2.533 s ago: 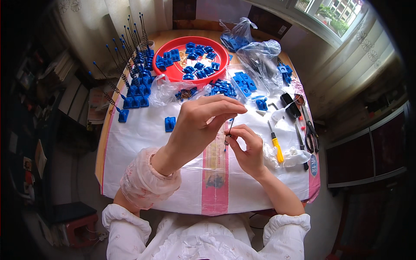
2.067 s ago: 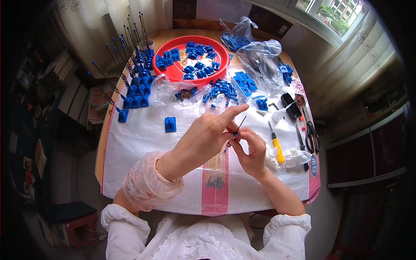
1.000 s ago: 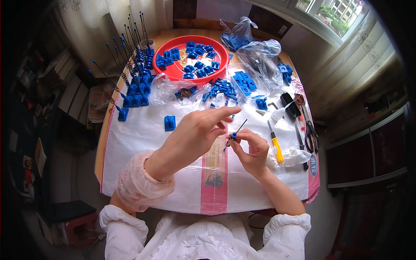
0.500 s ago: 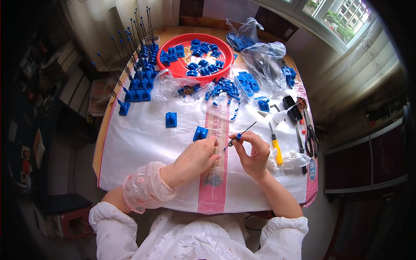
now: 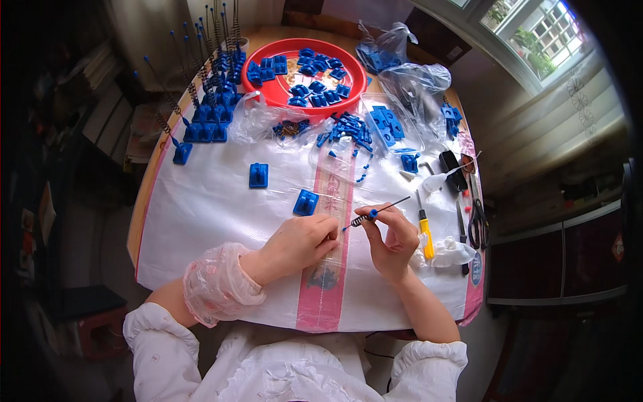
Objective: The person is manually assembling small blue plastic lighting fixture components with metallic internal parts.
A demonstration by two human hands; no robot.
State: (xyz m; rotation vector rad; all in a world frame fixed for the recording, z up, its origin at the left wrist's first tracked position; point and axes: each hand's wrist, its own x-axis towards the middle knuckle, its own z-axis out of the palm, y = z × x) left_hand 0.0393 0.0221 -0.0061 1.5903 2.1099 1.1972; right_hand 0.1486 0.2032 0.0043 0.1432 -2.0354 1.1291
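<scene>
- Here, at the centre of the frame, the right hand [image 5: 394,238] pinches a thin dark metal rod with a coiled spring and blue bead [image 5: 372,213] between thumb and fingertips, the rod slanting up to the right.
- The left hand [image 5: 298,242] rests loosely curled on the white woven table cover [image 5: 214,221], its fingertips close to the spring's lower end (whether they touch it I cannot tell).
- A small blue plastic block [image 5: 305,202] lies just above the left hand.
- A yellow-handled screwdriver [image 5: 424,234] lies right of the right hand.
- A round red plastic tray of blue parts [image 5: 305,75] sits at upper centre.
</scene>
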